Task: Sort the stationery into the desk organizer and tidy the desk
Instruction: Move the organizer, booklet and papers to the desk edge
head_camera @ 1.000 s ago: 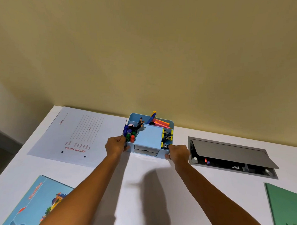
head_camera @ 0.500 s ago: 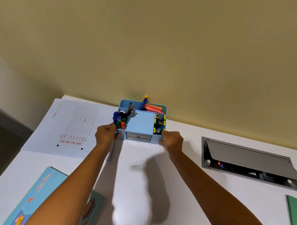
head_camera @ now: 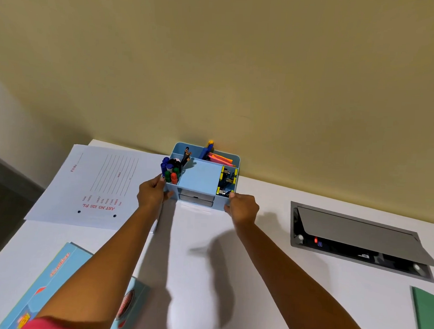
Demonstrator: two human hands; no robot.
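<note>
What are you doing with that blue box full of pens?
A person is holding the blue desk organizer with both hands, the left hand on its left side and the right hand on its right. It sits on the white desk close to the wall, already filled with markers, pencils and sticky notes. A white file folder lies to the left, and two more folders are near the front edge.

Left hand (head_camera: 152, 195) and right hand (head_camera: 242, 207) grip the blue desk organizer (head_camera: 200, 182) against the wall on the white desk (head_camera: 255, 278)
</note>
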